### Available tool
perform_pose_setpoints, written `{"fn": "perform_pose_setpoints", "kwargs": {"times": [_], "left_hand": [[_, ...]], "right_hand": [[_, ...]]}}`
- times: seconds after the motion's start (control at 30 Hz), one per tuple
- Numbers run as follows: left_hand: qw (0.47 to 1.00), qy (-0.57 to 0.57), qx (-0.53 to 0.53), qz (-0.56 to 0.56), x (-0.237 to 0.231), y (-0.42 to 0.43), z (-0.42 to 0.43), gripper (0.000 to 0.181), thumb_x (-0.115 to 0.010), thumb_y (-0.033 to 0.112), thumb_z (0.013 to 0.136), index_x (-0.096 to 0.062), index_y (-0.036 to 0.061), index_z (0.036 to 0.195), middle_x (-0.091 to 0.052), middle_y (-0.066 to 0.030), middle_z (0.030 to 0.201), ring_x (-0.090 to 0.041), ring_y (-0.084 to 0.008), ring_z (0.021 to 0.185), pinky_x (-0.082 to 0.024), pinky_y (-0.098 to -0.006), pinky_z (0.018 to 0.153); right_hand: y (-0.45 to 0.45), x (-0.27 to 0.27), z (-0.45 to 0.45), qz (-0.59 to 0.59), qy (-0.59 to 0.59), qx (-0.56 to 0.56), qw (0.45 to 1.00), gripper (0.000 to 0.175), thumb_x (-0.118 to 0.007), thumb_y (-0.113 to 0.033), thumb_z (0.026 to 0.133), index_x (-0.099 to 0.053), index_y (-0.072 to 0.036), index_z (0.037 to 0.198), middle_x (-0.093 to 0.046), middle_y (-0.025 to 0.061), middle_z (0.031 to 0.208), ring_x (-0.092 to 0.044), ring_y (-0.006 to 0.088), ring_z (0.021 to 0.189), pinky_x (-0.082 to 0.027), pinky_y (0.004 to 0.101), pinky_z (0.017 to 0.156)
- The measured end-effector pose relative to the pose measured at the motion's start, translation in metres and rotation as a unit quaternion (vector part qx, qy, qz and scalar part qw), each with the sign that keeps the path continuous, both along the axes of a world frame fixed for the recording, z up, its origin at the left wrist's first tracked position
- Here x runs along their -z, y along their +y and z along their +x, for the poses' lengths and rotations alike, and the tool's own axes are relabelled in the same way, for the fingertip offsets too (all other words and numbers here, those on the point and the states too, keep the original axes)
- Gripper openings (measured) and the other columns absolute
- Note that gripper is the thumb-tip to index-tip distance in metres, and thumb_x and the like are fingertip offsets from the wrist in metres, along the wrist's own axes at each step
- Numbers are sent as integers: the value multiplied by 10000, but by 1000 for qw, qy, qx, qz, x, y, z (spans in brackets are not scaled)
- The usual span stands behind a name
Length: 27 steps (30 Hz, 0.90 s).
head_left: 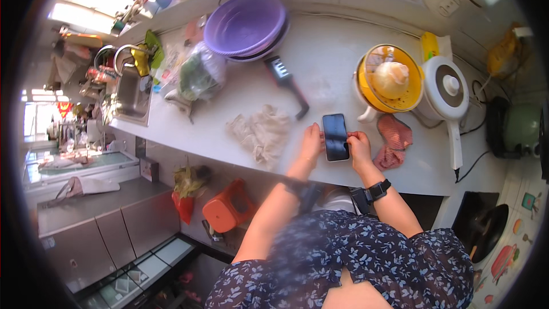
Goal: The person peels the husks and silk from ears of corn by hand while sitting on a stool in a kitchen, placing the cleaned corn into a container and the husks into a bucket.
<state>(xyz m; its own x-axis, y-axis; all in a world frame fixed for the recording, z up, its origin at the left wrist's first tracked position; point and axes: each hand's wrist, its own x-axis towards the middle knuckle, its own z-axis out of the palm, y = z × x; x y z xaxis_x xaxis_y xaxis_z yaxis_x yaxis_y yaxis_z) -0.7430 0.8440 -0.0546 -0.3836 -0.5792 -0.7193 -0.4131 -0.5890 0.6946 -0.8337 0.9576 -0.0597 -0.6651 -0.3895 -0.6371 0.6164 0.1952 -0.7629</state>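
A smartphone (336, 137) with a dark screen is upright in the picture, over the front part of the white countertop. My left hand (312, 145) grips its left edge, and my right hand (359, 148) grips its right edge. Left of the hands lies a crumpled pale cloth (262, 134). A black knife sharpener (285, 79) rests just beyond it. On the right, a reddish cloth (392, 141) lies close to my right hand. Behind that cloth, a yellow strainer basket (374, 94) holds a pale round item and sits on a container with a handle.
Purple basins (244, 25) are stacked at the back, beside a plastic bag of greens (197, 77). A sink (131, 96) is at the left. To the right stands a white lidded electric pot (444, 90) with a long handle and cord. An orange stool (227, 208) is below the counter.
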Motion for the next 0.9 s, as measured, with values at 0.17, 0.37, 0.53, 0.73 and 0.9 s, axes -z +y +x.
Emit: {"fn": "perform_pose_setpoints", "kwargs": {"times": [0.17,0.37,0.53,0.73,0.9], "left_hand": [[995,87,-54,1,-26,-10,38,387,-370,376,909,-441,38,1083,-504,-31,925,-465,-114,780,-429,-285,667],[950,151,-274,-7,-84,-69,105,335,-366,357,907,-446,58,1036,-470,-48,890,-448,-173,857,-437,-338,735],[928,130,-349,-22,-61,-138,197,414,-376,427,894,-429,64,1086,-441,-56,955,-419,-194,910,-424,-386,744],[929,141,-342,-9,-65,-213,250,418,-387,446,884,-434,74,1070,-443,-47,950,-420,-182,886,-428,-387,716],[936,156,-316,-9,-59,-227,274,394,-398,434,883,-437,79,1050,-450,-37,938,-439,-174,873,-444,-380,686]], "right_hand": [[-36,-20,32,-50,62,-31,996,132,-513,-11,744,-498,-4,874,-517,45,825,-483,124,794,-389,230,760],[-114,-40,102,-111,49,-165,979,152,-543,-63,793,-483,-34,929,-522,16,830,-471,79,705,-387,195,621],[-198,-23,181,-103,68,-251,960,164,-545,-111,801,-483,-36,933,-533,28,827,-480,83,720,-388,200,614],[-279,-13,236,-50,23,-277,959,252,-566,-190,752,-542,9,904,-589,113,812,-557,172,736,-465,292,648],[-287,-19,250,-75,-6,-225,971,193,-545,-156,760,-554,-3,878,-575,81,771,-537,150,710,-448,278,610]]}}
